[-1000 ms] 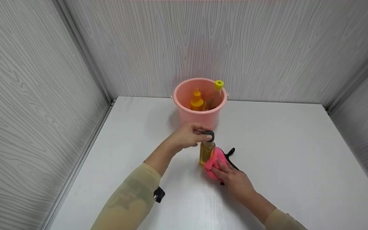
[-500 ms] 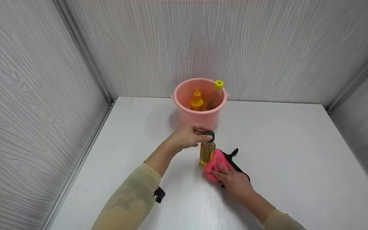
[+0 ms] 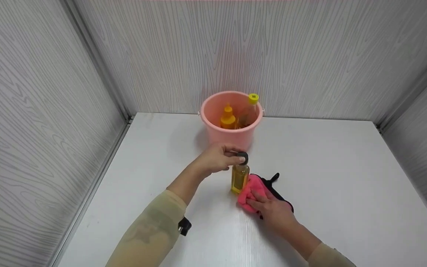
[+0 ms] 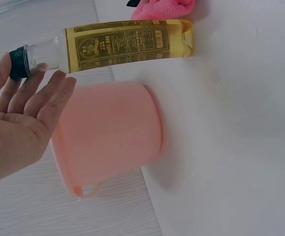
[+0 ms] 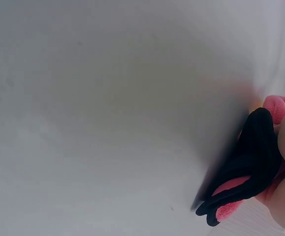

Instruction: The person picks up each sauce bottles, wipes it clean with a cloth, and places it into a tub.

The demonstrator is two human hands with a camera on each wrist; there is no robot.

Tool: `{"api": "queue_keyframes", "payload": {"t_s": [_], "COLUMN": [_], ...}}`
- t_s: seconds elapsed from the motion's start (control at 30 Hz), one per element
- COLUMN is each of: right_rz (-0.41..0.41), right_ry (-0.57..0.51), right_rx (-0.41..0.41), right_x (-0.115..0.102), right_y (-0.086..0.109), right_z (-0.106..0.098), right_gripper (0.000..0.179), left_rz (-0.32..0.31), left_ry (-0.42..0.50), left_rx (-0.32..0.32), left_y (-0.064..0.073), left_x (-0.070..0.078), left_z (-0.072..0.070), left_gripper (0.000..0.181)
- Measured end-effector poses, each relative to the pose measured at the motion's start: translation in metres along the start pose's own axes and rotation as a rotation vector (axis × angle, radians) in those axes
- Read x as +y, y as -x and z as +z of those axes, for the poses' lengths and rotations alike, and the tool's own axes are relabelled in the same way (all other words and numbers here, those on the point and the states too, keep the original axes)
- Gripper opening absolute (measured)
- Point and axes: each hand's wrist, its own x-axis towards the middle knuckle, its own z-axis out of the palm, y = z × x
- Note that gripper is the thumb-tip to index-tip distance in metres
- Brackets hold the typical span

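Observation:
A bottle of yellow oil [image 3: 240,178] stands upright on the white table. My left hand [image 3: 215,159] pinches its dark cap [image 3: 243,158] between thumb and fingers. In the left wrist view a printed label [image 4: 115,47] covers much of the bottle. My right hand [image 3: 275,213] grips a bunched pink cloth [image 3: 252,185] with black trim, held against the lower right side of the bottle. From the right wrist, the black folds of the cloth [image 5: 260,147] show beside the palm; the fingertips are hidden there.
Behind the bottle stands a pink bucket [image 3: 232,138]. Inside it are an orange squeeze bottle [image 3: 228,120] and a clear bottle with a yellow cap [image 3: 253,98]. A small black object [image 3: 184,226] shows beside the left sleeve. Grey wood-patterned walls surround the table's back and sides.
The cloth has slid slightly down and right along the bottle, and its black trim has spread out to the right. My left hand and the bottle have stayed in place.

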Motion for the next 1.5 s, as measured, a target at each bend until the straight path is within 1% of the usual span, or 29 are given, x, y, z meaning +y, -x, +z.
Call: {"api": "queue_keyframes", "payload": {"t_s": [0.13,0.3,0.47,0.6,0.73,0.93,1.03,1.13,1.2,1.3,1.4,1.5], "right_rz": [0.035,0.105,0.164,0.17,0.164,0.183,0.188,0.192,0.195,0.2,0.196,0.186], "right_ry": [-0.035,-0.102,-0.144,-0.161,-0.177,-0.187,-0.193,-0.196,-0.199,-0.2,-0.197,-0.202], "right_rx": [-0.002,-0.001,0.007,0.053,0.093,0.078,0.08,0.083,0.089,0.102,0.13,0.156], "right_x": [0.003,0.007,0.012,0.016,0.018,0.021,0.023,0.023,0.024,0.024,0.025,0.025], "right_y": [0.003,0.005,0.008,0.011,0.014,0.016,0.016,0.018,0.018,0.019,0.02,0.02], "right_z": [-0.001,-0.003,-0.005,-0.004,-0.003,-0.005,-0.006,-0.007,-0.008,-0.01,-0.011,-0.012], "right_gripper": [0.063,0.059,0.058,0.055,0.054,0.057,0.057,0.058,0.058,0.057,0.057,0.058], "left_rz": [0.005,0.011,0.0,0.003,0.006,-0.009,-0.013,0.013,0.035,0.056,0.04,0.019], "left_ry": [-0.016,-0.047,-0.069,-0.097,-0.105,-0.109,-0.098,-0.088,-0.068,-0.032,0.005,0.015], "left_rx": [-0.006,-0.017,-0.039,-0.055,-0.075,-0.106,-0.108,-0.086,-0.047,0.028,0.096,0.141], "left_y": [-0.001,0.0,0.002,0.003,0.002,0.003,0.005,0.007,0.008,0.008,0.007,0.006], "left_x": [0.001,0.002,0.005,0.006,0.005,0.004,0.002,0.0,0.0,0.0,-0.001,-0.001], "left_z": [0.0,-0.002,-0.005,-0.007,-0.009,-0.011,-0.011,-0.009,-0.007,-0.002,0.004,0.008], "left_gripper": [0.032,0.034,0.033,0.03,0.03,0.031,0.032,0.036,0.039,0.044,0.046,0.044]}}
